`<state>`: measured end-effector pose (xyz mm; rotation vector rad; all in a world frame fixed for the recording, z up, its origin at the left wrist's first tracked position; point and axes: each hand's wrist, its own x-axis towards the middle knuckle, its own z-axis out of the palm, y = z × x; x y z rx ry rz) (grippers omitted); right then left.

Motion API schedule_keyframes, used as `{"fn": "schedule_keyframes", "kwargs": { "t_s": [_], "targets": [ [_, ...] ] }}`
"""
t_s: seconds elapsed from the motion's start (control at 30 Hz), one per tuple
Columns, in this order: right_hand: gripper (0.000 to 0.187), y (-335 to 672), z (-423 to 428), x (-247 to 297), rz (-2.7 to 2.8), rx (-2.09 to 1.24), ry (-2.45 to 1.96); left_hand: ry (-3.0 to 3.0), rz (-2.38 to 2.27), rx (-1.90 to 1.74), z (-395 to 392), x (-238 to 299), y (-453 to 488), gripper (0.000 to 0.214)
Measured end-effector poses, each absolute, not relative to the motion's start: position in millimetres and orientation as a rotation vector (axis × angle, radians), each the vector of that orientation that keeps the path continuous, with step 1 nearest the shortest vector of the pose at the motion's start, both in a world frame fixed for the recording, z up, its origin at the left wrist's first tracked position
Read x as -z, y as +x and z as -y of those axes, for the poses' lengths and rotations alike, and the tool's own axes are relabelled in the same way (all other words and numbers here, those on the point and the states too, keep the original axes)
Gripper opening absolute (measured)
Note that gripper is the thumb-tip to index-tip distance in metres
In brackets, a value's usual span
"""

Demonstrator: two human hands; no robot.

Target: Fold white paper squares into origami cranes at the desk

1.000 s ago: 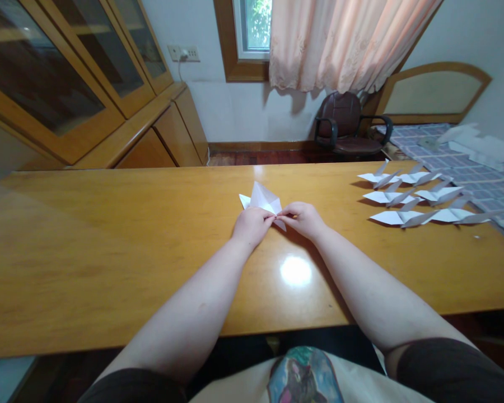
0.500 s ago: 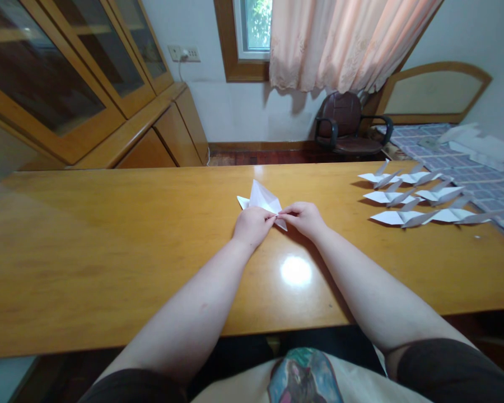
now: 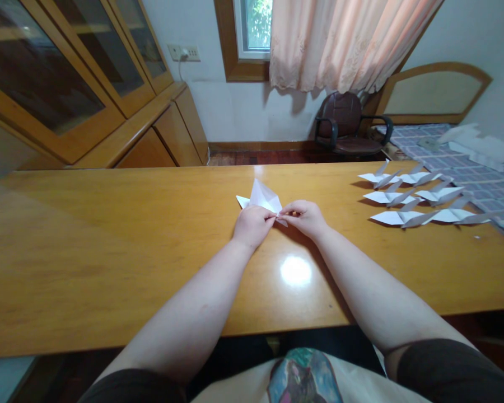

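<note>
Tabletop [image 3: 109, 252]: paper [image 3: 264, 197] pinched by both hands [image 3: 251, 226] [image 3: 306, 217].

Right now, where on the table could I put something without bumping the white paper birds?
The biggest bare stretch of the shiny yellow-brown wooden table lies left of the pointy folded white sheet, left hand and forearm. A smaller one separates the right hand from six folded white paper birds. It's crowded among those birds and where both hands pinch the sheet.
</note>
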<state>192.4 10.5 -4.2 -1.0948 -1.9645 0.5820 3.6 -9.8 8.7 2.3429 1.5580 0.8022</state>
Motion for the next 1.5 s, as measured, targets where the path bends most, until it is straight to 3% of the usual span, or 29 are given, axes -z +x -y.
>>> {"fn": "schedule_keyframes", "kwargs": {
  "t_s": [0.13,0.73,1.17,1.5],
  "targets": [
    [0.029,193.1,-11.4,3.3,1.958,-0.485,-1.010,2.363,-1.538,-0.899,11.1,-9.3,2.7,0.016],
    [0.025,189.6,-6.5,-1.7,1.971,-0.548,-0.956,2.343,-1.536,-0.950,12.3,-10.3,4.0,0.017],
    [0.016,192.7,-7.5,0.0,2.124,-0.481,-0.917,2.435,-1.551,-0.683,9.9,-8.2,2.8,0.022],
    [0.009,197.0,-10.5,-0.8,2.410,-0.639,-0.938,2.343,-1.568,-0.414,11.1,-7.3,1.9,0.015]
  ]
}}
